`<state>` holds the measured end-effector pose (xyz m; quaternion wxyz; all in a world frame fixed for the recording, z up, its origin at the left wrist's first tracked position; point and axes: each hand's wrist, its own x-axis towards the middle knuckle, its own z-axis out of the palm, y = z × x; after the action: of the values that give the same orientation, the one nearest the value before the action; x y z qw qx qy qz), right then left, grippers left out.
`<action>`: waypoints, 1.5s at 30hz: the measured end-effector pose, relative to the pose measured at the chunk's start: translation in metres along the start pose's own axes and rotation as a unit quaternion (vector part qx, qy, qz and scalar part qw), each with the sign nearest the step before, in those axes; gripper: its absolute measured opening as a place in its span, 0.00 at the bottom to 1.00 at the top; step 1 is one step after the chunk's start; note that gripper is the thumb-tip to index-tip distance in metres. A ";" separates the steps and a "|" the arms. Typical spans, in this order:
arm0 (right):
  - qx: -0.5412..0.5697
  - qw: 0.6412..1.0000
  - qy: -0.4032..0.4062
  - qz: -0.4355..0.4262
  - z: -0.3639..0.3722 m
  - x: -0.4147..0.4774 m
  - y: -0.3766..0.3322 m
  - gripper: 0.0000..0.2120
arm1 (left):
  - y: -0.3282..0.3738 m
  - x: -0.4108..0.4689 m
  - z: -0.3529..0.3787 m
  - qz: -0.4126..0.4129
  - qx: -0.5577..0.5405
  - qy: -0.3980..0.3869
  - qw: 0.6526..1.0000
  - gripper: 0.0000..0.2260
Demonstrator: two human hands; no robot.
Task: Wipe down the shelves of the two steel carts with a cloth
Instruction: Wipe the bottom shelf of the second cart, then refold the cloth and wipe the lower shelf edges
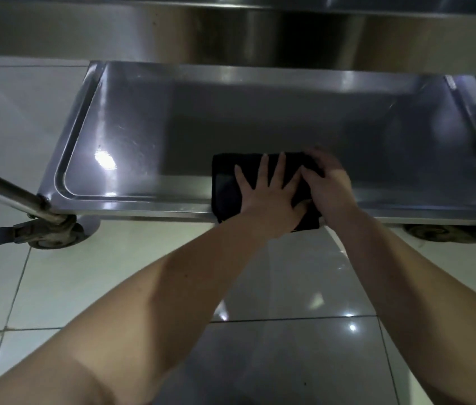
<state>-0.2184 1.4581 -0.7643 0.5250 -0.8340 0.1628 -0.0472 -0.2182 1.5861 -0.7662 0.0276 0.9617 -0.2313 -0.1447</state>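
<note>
The low shelf [260, 118] of the wheeled cart [52, 197] could roll away if pushed hard, and the dark cloth [225, 182] on its near edge, under the left hand [268, 191] with fingers spread flat and the right hand [330, 182] with fingers curled on it, could slip off.

- The lower shelf [230, 112] is showing as smooth sheet steel, half-glossy, catching a bright glare spot at its near left, with fine scuffs around it.
- The upper shelf [230, 33] is gleaming along its edge as brushed steel, with soft bands of reflection.
- The cloth [223, 188] is looking like soft, matt black fabric and giving back no shine.
- The cart leg [3, 185] at the left is shining as a polished metal tube.
- The caster [49, 238] is looking dull and grimy, its metal bracket worn.
- The floor [289, 287] is mirroring lights off glossy pale tiles with thin dark grout lines.
</note>
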 end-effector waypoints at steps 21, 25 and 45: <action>-0.151 0.985 -0.009 -0.079 -0.038 -0.042 -0.056 0.10 | -0.105 -0.058 -0.084 -0.045 -0.230 0.162 0.959 0.09; -0.073 0.992 -0.014 -0.100 -0.056 -0.067 -0.084 0.12 | -0.103 -0.097 -0.110 -0.016 -0.310 0.178 0.934 0.08; -0.049 0.992 -0.113 -0.012 -0.139 -0.177 -0.374 0.11 | -0.092 -0.278 -0.370 -0.201 -0.413 0.171 0.872 0.09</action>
<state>-0.3374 1.5431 -0.3529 0.4983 -0.8604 0.0950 0.0491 -0.3073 1.7887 -0.3496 0.4320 0.8980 0.0558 -0.0629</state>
